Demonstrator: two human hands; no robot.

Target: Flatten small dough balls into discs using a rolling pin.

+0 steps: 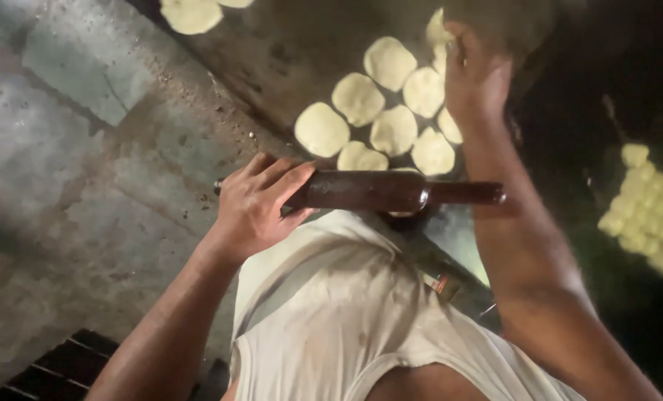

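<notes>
Head view looks straight down over the person's pale sleeveless shirt (346, 312) at a dark rolling pin (376, 190), which serves as the landmark. The left hand (257, 204) wraps the pin's left part, fingers (279, 178) curled over the top and thumb underneath, closed in a firm grip. The pin lies nearly level across the picture, its long axis running left to right, the thin handle end (472, 194) pointing right and passing just beside the right forearm (517, 245); its other end barely shows past the left knuckles.

Beyond the pin, on the dark bench (287, 52), lies a cluster of flattened dough rounds (379, 111), some overlapping at their edges. The nearest round (361, 157) sits just past the pin's barrel. The right hand (476, 74) reaches over the far right side of that cluster, its fingers bent down onto a round there; whether they pinch it or merely press it cannot be told, since the palm faces away. Two more rounds (194, 13) rest well beyond the pin toward the far left edge of the bench. Right of the pin, well apart in shadow, a heap of small dough balls (647, 212) is packed together.

Judging the work in hand, laying a round down cleanly calls for lowering it flat, without folding its edge and with little overlap on its neighbours, so they do not stick. Holding the pin level and clear of the nearest round, as the left hand does, seems wise, for a dropped handle end could dent the soft dough.
</notes>
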